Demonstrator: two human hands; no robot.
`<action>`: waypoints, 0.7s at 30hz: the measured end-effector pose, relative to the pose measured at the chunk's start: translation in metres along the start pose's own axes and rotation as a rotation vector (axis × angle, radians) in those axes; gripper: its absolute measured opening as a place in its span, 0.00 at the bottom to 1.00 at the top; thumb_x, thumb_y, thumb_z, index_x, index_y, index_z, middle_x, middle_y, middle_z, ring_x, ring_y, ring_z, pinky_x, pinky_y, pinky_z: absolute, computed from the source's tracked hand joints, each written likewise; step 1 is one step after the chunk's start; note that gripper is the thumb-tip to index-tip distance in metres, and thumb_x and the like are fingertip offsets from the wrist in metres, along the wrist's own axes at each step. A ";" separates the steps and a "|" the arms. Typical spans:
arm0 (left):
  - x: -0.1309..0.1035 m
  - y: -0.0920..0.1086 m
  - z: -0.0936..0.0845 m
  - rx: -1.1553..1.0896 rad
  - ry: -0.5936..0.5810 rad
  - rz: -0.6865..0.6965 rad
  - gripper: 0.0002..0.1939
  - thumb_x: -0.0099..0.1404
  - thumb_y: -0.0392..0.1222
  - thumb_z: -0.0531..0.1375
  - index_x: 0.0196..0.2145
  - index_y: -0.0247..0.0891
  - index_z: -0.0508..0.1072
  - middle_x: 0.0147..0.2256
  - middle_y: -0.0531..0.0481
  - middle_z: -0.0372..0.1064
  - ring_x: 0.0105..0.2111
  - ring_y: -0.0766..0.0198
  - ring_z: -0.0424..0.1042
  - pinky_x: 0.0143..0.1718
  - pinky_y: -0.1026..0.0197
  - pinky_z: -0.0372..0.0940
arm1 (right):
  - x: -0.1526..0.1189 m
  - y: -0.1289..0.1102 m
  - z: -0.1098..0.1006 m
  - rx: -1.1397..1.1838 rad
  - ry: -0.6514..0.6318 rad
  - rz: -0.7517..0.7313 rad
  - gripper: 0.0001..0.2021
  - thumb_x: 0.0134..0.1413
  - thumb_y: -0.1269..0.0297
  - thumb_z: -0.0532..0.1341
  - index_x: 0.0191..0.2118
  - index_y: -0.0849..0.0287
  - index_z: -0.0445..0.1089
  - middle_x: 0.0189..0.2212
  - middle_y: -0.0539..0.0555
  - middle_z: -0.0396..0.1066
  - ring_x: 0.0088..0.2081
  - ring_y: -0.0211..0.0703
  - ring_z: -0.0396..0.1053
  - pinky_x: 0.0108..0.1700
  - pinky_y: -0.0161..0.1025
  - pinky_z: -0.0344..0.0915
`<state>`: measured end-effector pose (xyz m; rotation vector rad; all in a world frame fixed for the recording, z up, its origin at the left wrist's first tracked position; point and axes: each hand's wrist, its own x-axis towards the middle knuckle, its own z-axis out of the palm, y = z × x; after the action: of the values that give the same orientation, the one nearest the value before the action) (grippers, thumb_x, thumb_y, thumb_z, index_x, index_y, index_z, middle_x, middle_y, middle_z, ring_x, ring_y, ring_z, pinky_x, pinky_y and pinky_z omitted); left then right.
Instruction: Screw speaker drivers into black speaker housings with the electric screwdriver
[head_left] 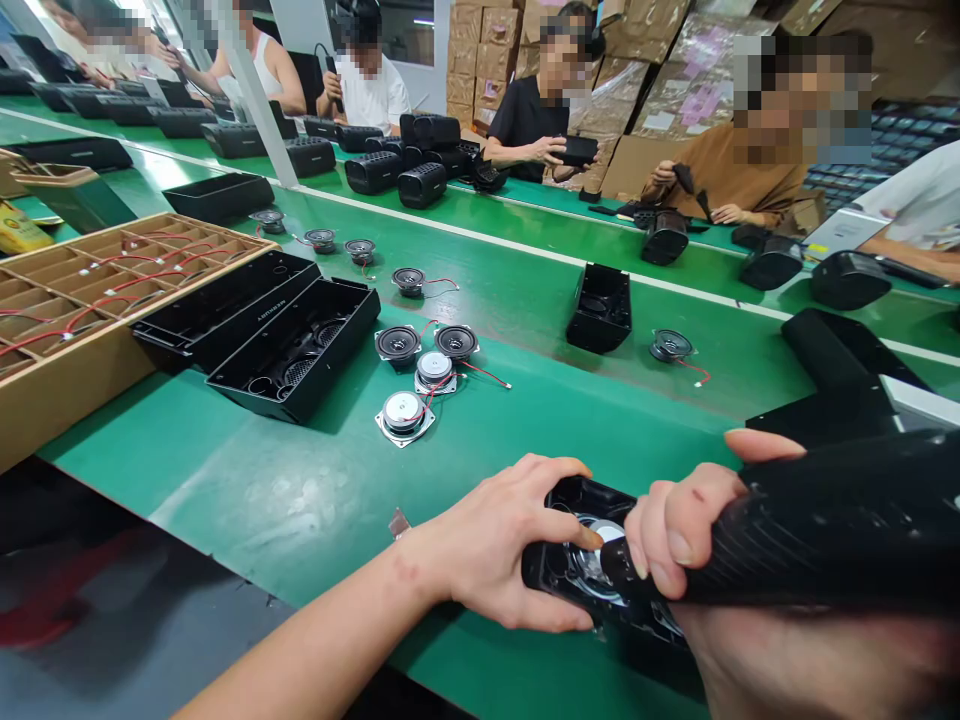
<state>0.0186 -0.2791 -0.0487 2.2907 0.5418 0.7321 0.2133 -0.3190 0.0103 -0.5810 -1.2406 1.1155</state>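
My left hand (pixel 517 545) grips the near end of an open black speaker housing (pixel 574 492), thumb on one side and fingers over the other. Its index finger reaches in to a round silver-backed speaker driver (pixel 604 527) seated inside. My right hand (pixel 679 525) is wrapped around a thick black electric screwdriver (pixel 840 525), lying almost level close to the camera. The tool's nose points down into the housing beside the driver; its bit is hidden. Beyond my left hand lie loose drivers with red leads, two cone up (pixel 397 345) and two magnet up (pixel 404 412).
Two open black housings (pixel 300 350) stand at left beside a divided cardboard box (pixel 112 280) of red-wired parts. Another housing (pixel 598 308) and a single driver (pixel 671 346) sit further back. Black shells (pixel 832 370) lie at right. Co-workers (pixel 536 130) work across the green table (pixel 262 490).
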 end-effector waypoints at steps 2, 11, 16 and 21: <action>0.000 0.000 -0.001 -0.001 -0.002 0.019 0.27 0.56 0.56 0.76 0.50 0.43 0.80 0.62 0.40 0.61 0.57 0.47 0.68 0.63 0.47 0.64 | -0.002 0.002 0.003 0.012 -0.002 0.004 0.36 0.63 0.24 0.52 0.58 0.48 0.72 0.25 0.49 0.68 0.21 0.41 0.66 0.25 0.39 0.67; 0.000 0.003 -0.002 0.036 0.000 0.025 0.26 0.56 0.57 0.75 0.49 0.45 0.80 0.60 0.42 0.63 0.54 0.49 0.68 0.63 0.50 0.63 | 0.002 0.001 -0.012 0.129 -0.302 0.331 0.23 0.71 0.46 0.55 0.35 0.55 0.80 0.24 0.57 0.73 0.25 0.50 0.73 0.31 0.47 0.73; -0.002 0.001 -0.001 0.047 -0.017 0.014 0.31 0.56 0.59 0.75 0.54 0.46 0.77 0.61 0.42 0.62 0.56 0.48 0.68 0.63 0.48 0.63 | 0.015 0.012 -0.028 0.155 -0.525 0.477 0.29 0.67 0.38 0.57 0.30 0.57 0.83 0.20 0.62 0.72 0.24 0.58 0.75 0.31 0.52 0.76; -0.007 -0.012 0.005 -0.015 -0.050 -0.039 0.21 0.71 0.55 0.65 0.59 0.55 0.74 0.63 0.47 0.63 0.58 0.51 0.66 0.63 0.51 0.61 | 0.000 0.027 -0.017 0.076 -0.324 0.327 0.31 0.60 0.33 0.61 0.23 0.56 0.79 0.13 0.60 0.65 0.15 0.56 0.67 0.19 0.47 0.69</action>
<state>0.0149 -0.2770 -0.0628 2.2720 0.5550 0.6562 0.2203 -0.3044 -0.0179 -0.5731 -1.4036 1.5726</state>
